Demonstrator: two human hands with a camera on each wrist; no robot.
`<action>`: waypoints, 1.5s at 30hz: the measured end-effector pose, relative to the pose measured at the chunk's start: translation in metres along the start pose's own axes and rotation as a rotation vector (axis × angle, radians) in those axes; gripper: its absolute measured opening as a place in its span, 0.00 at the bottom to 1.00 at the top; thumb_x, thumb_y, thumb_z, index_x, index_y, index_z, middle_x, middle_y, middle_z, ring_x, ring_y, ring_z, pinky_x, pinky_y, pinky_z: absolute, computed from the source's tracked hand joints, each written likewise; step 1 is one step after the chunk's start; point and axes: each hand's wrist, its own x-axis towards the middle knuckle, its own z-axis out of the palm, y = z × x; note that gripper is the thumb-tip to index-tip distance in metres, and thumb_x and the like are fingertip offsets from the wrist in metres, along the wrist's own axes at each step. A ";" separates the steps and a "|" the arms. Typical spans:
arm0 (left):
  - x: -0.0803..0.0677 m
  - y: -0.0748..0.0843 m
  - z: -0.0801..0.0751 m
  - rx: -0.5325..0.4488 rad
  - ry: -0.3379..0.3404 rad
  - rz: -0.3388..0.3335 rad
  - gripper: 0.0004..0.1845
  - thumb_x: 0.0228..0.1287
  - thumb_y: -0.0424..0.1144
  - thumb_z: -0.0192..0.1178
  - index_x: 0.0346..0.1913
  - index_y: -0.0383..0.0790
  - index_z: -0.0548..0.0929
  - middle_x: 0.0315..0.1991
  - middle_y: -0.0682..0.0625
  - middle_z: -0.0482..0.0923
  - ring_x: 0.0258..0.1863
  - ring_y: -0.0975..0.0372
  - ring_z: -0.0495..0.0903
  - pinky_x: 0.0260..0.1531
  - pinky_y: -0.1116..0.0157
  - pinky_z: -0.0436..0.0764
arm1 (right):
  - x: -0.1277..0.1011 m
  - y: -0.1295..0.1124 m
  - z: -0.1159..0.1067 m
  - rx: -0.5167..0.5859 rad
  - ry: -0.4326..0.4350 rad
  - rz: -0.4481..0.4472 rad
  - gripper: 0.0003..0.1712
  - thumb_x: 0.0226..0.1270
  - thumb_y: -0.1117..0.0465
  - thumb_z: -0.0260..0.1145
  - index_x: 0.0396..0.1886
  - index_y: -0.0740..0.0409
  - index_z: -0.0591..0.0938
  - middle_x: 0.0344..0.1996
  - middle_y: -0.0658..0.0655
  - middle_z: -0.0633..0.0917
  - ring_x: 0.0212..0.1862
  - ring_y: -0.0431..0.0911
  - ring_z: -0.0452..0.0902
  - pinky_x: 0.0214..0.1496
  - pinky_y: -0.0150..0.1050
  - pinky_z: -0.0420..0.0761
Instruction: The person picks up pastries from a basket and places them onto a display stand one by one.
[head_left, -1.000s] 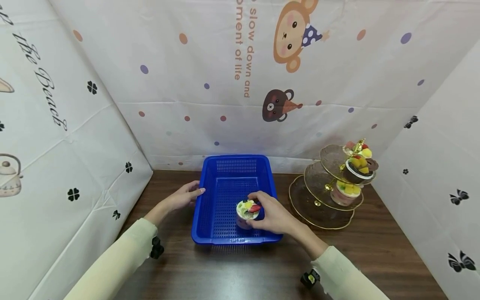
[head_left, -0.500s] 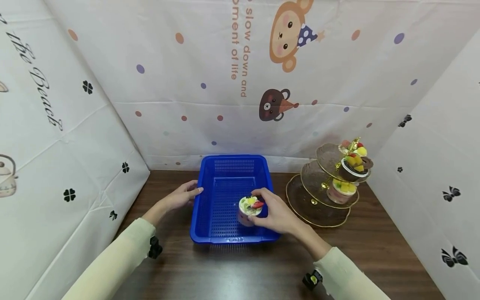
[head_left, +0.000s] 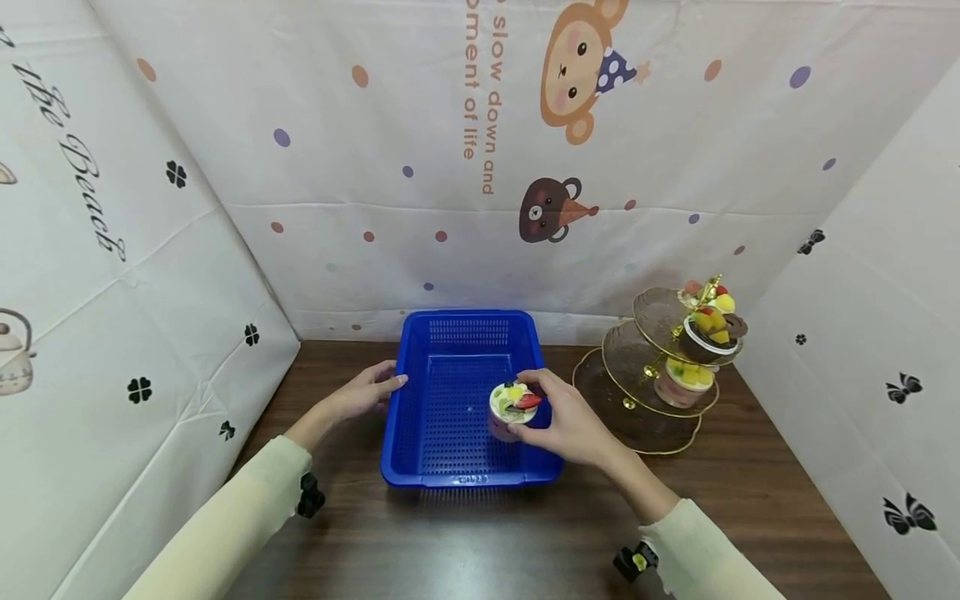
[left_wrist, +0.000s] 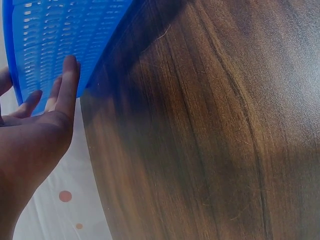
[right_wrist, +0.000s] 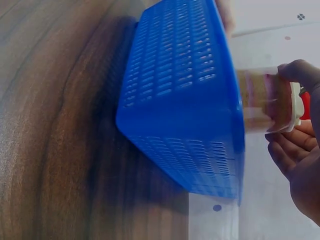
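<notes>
Dessert cup [head_left: 513, 407] within right-hand fingers [head_left: 542, 385], above blue basket [head_left: 450, 392].

Staged recording booth, not a lived-in room. Dark wood-grain tabletop [head_left: 750, 500] enclosed on three sides by creased white cloth backdrops [head_left: 300, 217] printed with cartoon monkey and bear figures, coloured dots, clovers (fold lines visible). Props: blue perforated plastic basket [head_left: 450, 350], three-tier clear glass dessert stand with gold trim [head_left: 637, 417]. Small black devices strapped at both wrists.
</notes>
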 end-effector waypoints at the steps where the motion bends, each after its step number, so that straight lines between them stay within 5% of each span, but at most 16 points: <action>1: 0.000 0.000 0.000 0.002 -0.001 0.001 0.32 0.86 0.51 0.51 0.81 0.38 0.61 0.73 0.33 0.69 0.70 0.40 0.74 0.64 0.41 0.80 | -0.001 -0.001 -0.002 0.004 0.011 0.010 0.43 0.56 0.50 0.85 0.68 0.56 0.76 0.58 0.53 0.83 0.55 0.46 0.81 0.57 0.50 0.85; 11: -0.002 -0.001 0.001 0.003 -0.004 0.007 0.33 0.86 0.52 0.51 0.81 0.38 0.60 0.73 0.32 0.70 0.69 0.40 0.75 0.65 0.39 0.78 | -0.013 0.001 -0.017 0.059 0.203 0.041 0.42 0.55 0.59 0.86 0.67 0.63 0.76 0.53 0.56 0.86 0.50 0.46 0.82 0.45 0.47 0.86; 20: 0.000 -0.001 0.001 -0.014 -0.008 0.004 0.31 0.86 0.51 0.51 0.80 0.39 0.62 0.71 0.34 0.71 0.68 0.42 0.76 0.64 0.42 0.80 | -0.027 0.011 -0.037 0.036 0.376 0.123 0.42 0.53 0.63 0.86 0.66 0.66 0.77 0.55 0.61 0.85 0.55 0.51 0.81 0.57 0.29 0.74; 32: 0.002 -0.001 -0.001 -0.036 -0.014 -0.006 0.31 0.86 0.50 0.51 0.81 0.39 0.61 0.73 0.35 0.70 0.70 0.41 0.75 0.65 0.42 0.79 | -0.036 0.027 -0.052 0.038 0.595 0.261 0.42 0.53 0.66 0.85 0.67 0.69 0.76 0.58 0.66 0.84 0.57 0.54 0.80 0.57 0.27 0.74; 45: 0.003 0.000 0.000 -0.026 -0.011 -0.012 0.32 0.86 0.51 0.51 0.82 0.38 0.59 0.75 0.33 0.67 0.71 0.40 0.74 0.66 0.43 0.79 | -0.038 0.035 -0.055 -0.015 0.717 0.363 0.40 0.55 0.63 0.85 0.65 0.71 0.77 0.60 0.68 0.83 0.58 0.60 0.81 0.58 0.28 0.72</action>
